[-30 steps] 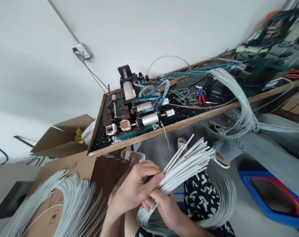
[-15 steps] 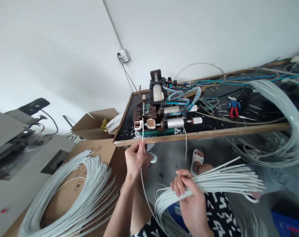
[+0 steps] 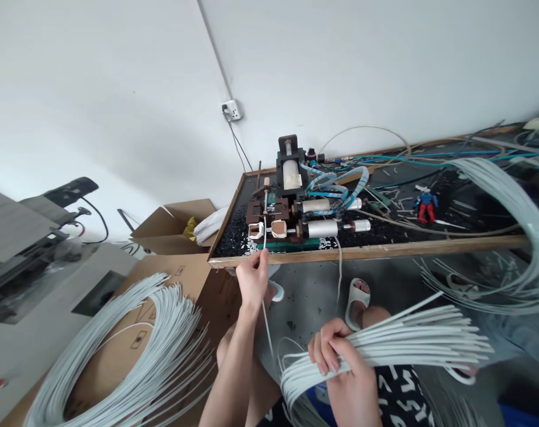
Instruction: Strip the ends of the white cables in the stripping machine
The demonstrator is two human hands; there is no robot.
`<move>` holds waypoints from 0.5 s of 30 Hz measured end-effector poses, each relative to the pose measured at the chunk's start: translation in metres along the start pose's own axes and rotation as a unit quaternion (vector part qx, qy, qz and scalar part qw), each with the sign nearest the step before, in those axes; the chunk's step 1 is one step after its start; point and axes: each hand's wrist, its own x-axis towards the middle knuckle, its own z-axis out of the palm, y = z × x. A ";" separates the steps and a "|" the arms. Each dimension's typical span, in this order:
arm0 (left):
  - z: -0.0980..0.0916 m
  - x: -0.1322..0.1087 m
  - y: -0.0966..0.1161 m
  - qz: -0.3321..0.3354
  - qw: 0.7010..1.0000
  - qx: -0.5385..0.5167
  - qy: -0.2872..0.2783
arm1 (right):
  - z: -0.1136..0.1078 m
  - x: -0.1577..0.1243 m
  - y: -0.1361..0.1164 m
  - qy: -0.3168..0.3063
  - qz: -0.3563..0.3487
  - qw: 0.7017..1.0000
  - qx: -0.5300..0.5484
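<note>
Apparently, the left hand [image 3: 252, 280] pinches one white wire [image 3: 264, 238].

A person's bare left arm [image 3: 229, 379] stretches forward, wrist nearly straight, the bare left hand [image 3: 254, 281] pinched at the fingertips, while the bare right hand [image 3: 347, 367], nearer the body, grips lower, fingers curled inward, thumb extended toward them.

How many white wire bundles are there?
3: one bundle on cardboard, left; a second in the right hand; a third over the bench edge, right. Dim strands, bottom right, may be another, partly hidden.
</note>
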 end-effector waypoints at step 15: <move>0.002 0.005 0.006 -0.019 0.999 -0.006 0.030 | 0.002 0.001 -0.001 0.008 -0.012 1.000 -0.009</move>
